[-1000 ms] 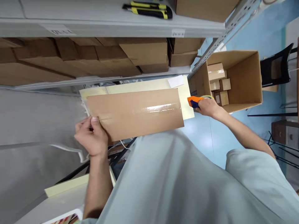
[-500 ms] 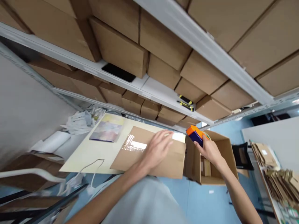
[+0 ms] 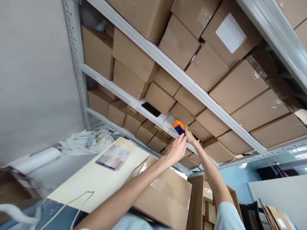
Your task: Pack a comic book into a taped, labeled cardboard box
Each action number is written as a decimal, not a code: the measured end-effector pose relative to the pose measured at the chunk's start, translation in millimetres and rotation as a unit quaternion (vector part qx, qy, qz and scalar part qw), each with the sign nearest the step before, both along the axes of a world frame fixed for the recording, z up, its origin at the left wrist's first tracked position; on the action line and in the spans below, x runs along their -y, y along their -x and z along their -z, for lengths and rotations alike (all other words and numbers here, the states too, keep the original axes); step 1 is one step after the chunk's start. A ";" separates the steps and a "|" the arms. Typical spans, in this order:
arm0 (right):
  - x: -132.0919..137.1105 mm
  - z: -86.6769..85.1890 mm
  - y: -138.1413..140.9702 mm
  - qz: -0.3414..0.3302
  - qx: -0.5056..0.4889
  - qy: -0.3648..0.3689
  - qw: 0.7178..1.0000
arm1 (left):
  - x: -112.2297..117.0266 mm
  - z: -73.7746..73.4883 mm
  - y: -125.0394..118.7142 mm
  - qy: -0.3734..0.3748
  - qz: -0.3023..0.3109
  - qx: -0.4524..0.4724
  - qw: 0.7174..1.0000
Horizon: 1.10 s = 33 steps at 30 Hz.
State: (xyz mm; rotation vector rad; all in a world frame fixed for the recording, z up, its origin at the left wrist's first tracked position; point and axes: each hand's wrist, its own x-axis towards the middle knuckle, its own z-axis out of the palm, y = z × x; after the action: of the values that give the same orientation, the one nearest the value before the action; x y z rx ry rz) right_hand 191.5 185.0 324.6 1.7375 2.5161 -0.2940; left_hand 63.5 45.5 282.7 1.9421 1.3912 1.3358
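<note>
An orange and dark-blue tape dispenser (image 3: 179, 127) is up at the front edge of the shelf, with my right hand (image 3: 189, 136) closed around it. My left hand (image 3: 177, 149) reaches up beside it, fingers stretched forward, their tips close to the dispenser and my right hand. Whether those fingertips touch the dispenser, I cannot tell. Below my left arm lies a flat cardboard package (image 3: 165, 195) with clear tape across it, on the table in front of me.
Cardboard boxes (image 3: 134, 60) fill the metal shelves ahead. On one shelf lies a black phone-like slab (image 3: 151, 109). A cream board (image 3: 81, 182) carries a colourful printed packet (image 3: 114, 155). An open carton (image 3: 195, 201) holding small boxes stands at the right.
My view has tilted up toward the shelves. My right hand has carried the tape dispenser from above the open carton to the shelf edge. My left hand has left the package and risen beside it.
</note>
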 end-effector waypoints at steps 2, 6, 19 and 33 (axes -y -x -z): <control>-16.8 10.6 16.1 0.016 0.018 0.003 1.000 | 14.7 -2.1 14.7 -0.025 -0.005 0.015 1.000; -31.8 22.6 36.3 0.028 0.044 -0.002 0.999 | 48.5 11.6 42.6 -0.014 -0.034 0.030 0.999; 111.3 26.8 -57.4 -0.012 -0.083 -0.140 0.987 | 142.1 85.7 92.2 0.105 -0.083 -0.009 0.991; 329.3 142.4 -63.2 0.329 -0.096 -0.046 0.938 | 150.2 97.9 -31.7 0.212 0.090 -0.170 0.958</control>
State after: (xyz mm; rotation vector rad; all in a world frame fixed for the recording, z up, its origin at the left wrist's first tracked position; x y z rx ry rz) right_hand 254.7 -144.3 182.2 2.6673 1.9847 -0.3975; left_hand 95.2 -104.7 184.7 1.9928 1.4604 0.5741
